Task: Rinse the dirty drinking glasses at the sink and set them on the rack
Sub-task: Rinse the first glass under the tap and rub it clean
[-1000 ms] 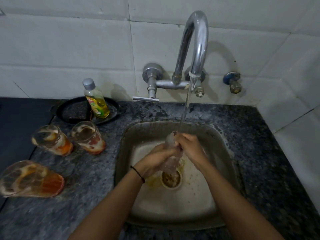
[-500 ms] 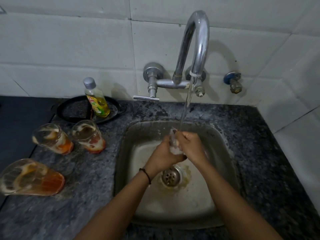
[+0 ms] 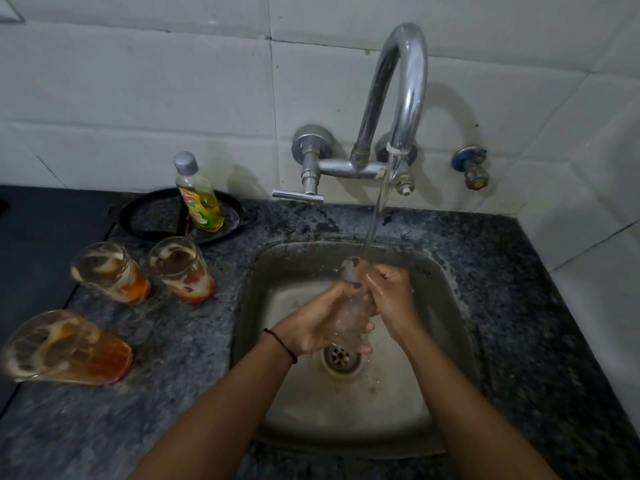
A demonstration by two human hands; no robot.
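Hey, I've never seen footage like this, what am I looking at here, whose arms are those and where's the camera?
The camera is worn on a person's head, looking down at their own bare hands. There is no machine. The left hand and right hand together hold a clear drinking glass under running water from the tap, over the sink. On the stone counter to the left wait three dirty glasses with orange residue, and behind them a soap bottle stands on a dark pan. No rack is in view.
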